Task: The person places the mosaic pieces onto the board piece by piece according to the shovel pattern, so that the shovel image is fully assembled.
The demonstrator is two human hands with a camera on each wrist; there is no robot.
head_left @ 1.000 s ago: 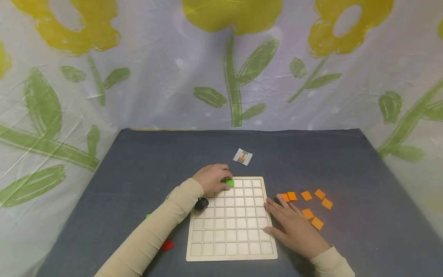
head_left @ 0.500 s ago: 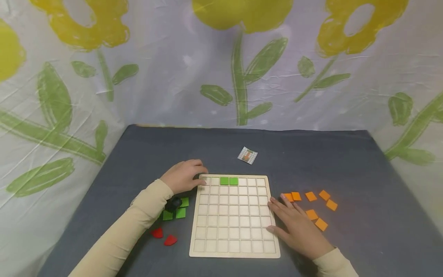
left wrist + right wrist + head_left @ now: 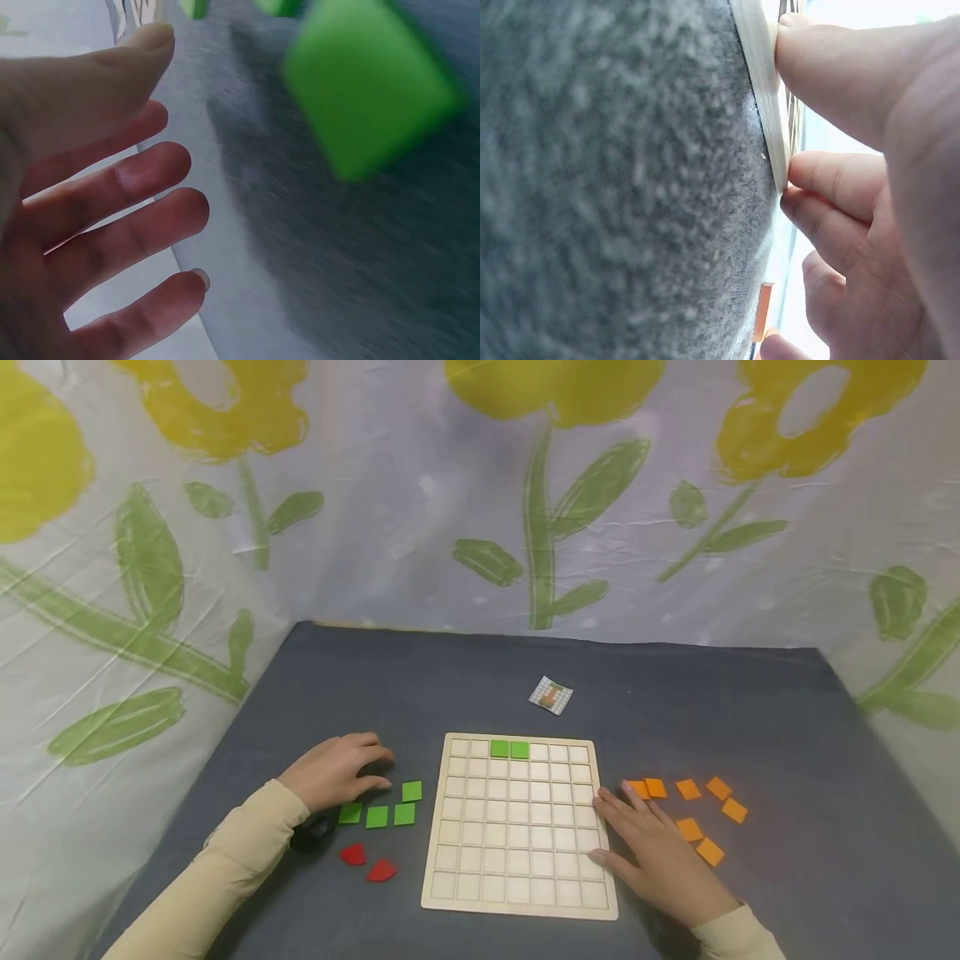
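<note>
Left hand point(image 3: 336, 768) now off the board point(image 3: 518, 837), loosely spread, empty, near green tiles point(image 3: 377, 816).

Left sleeve point(image 3: 213, 868) beige, creased; right sleeve point(image 3: 738, 933) beige; black wrist device point(image 3: 312, 832), left side.

Behind and on both sides of a dark grey bench point(image 3: 420, 685) hangs a pale, wrinkled fabric backdrop point(image 3: 390, 543), patterned with large yellow flowers point(image 3: 555, 385), green stems point(image 3: 538, 527) and leaves point(image 3: 600, 485). Soft light picks out creases on its left side.
</note>
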